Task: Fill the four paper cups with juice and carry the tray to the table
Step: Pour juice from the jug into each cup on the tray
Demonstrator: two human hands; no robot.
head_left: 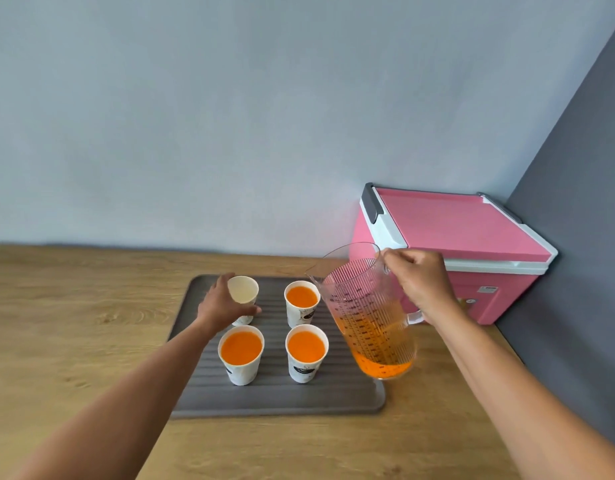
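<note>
On the wooden counter lies a grey ribbed tray [275,400] carrying four white paper cups. Orange juice fills the back right cup [302,301], the front left cup [241,353] and the front right cup [306,351]. The back left cup [244,291] holds no juice and leans a little; my left hand [223,306] grips its side. My right hand [423,284] holds the handle of a clear ribbed pitcher [368,317], raised over the tray's right edge and tilted leftward, with orange juice in its lower part.
A pink cooler box [472,237] with a white rim and closed lid stands at the back right, just behind the pitcher. A dark grey wall [576,237] bounds the counter on the right. Bare wooden counter [74,323] stretches to the left of the tray.
</note>
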